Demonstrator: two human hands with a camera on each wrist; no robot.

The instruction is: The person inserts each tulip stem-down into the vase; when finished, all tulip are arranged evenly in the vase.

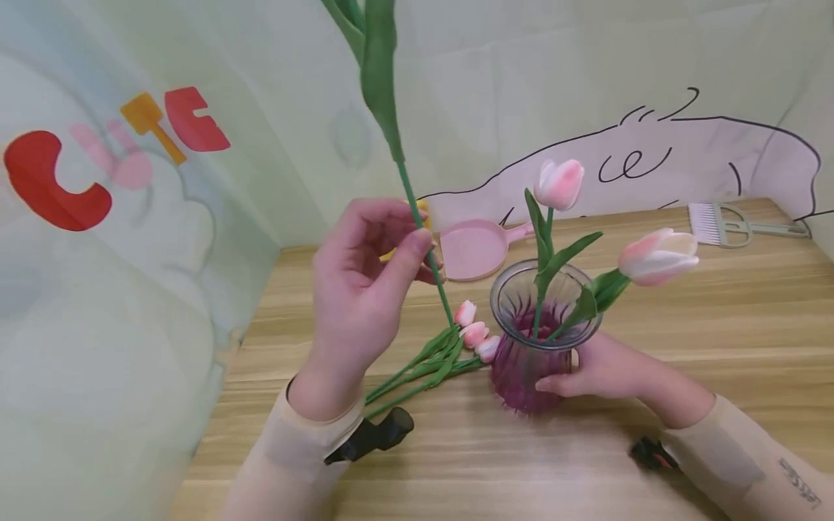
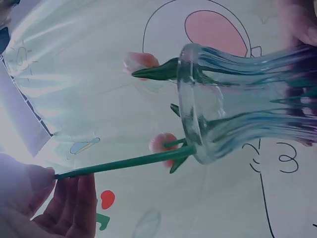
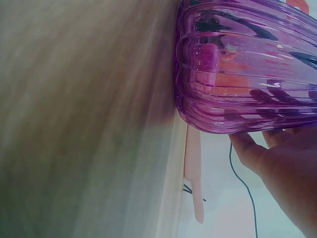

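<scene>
My left hand [image 1: 355,289] pinches the thin stem of an artificial tulip [image 1: 379,79] between thumb and fingers. Its leaves rise past the top edge of the head view, where its bloom is hidden. In the left wrist view, the stem [image 2: 124,162] overlaps the vase rim [image 2: 187,99]. A clear-to-purple ribbed glass vase [image 1: 511,380] stands upright on the table, gripped low on its side by my right hand [image 1: 609,367]. Two pink-and-white tulips lean in it, one bloom [image 1: 560,184] fairly upright, the other bloom [image 1: 658,257] tilted right. Three more tulips [image 1: 474,334] lie left of the vase.
Behind the vase lies a pink toy dustpan [image 1: 476,250]; a pale green brush [image 1: 706,224] lies at the back right. Something yellow [image 1: 420,213] is partly hidden behind my left hand. Printed cloth walls [image 1: 260,145] border the wooden table [image 1: 684,340] at the left and back.
</scene>
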